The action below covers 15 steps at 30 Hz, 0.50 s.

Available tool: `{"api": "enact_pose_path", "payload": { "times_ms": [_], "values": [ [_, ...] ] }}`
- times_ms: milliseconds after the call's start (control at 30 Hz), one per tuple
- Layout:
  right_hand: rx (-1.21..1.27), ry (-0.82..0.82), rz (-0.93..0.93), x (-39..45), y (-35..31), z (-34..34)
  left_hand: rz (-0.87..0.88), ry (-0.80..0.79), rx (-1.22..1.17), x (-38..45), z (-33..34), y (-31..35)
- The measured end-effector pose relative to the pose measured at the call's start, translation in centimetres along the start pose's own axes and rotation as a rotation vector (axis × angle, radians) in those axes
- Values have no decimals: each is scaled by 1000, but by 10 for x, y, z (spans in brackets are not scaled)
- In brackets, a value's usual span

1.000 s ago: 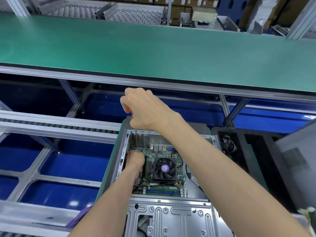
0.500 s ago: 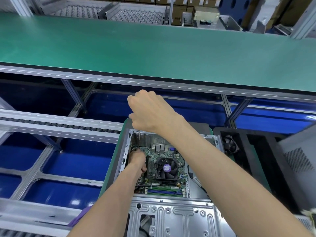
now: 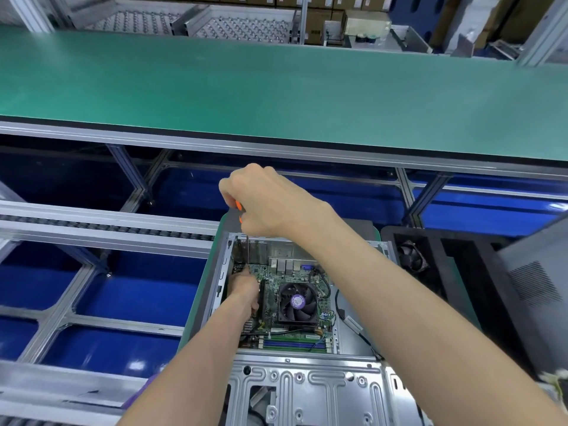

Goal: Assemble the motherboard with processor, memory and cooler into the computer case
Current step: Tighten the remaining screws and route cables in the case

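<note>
Case: open computer case (image 3: 307,392) lies flat at 6 o'clock of the view, on a green mat (image 3: 203,290) whose edge shows along its 9 o'clock side.
Motherboard: motherboard (image 3: 276,273) is seated inside the case, in its far half.
Cooler: black cooler (image 3: 297,302) with a purple hub label sits on the board, at 3 o'clock of the left hand.
Memory: blue and green memory slots (image 3: 293,344) run along the board's 6 o'clock edge.
Right hand: right hand (image 3: 270,201) is above the case's far rim, fingers curled tight round the orange handle of a screwdriver (image 3: 246,250).
Screwdriver: shaft stands near upright; its tip meets the board's 11 o'clock corner.
Left hand: left hand (image 3: 246,285) is inside the case, fingers curled and resting at the shaft's tip; whether they pinch anything cannot be told.
Surroundings: green conveyor belt (image 3: 276,87) crosses at 12 o'clock; black foam tray (image 3: 461,272) with a small fan (image 3: 412,256) lies at 3 o'clock of the case.
</note>
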State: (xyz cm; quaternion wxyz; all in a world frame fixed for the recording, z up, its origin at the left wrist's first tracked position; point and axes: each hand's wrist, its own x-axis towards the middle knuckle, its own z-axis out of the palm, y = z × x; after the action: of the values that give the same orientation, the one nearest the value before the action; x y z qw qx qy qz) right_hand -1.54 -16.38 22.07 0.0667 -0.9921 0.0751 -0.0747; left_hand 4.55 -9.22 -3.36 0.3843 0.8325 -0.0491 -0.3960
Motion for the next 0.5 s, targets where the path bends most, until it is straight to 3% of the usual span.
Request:
{"api": "enact_pose_path", "payload": {
  "times_ms": [200, 500],
  "values": [
    [94, 59, 130, -8, 14, -1, 34, 108, 248, -8, -4, -1],
    [146, 72, 200, -15, 15, -5, -152, 60, -180, -9, -6, 1]
  ]
}}
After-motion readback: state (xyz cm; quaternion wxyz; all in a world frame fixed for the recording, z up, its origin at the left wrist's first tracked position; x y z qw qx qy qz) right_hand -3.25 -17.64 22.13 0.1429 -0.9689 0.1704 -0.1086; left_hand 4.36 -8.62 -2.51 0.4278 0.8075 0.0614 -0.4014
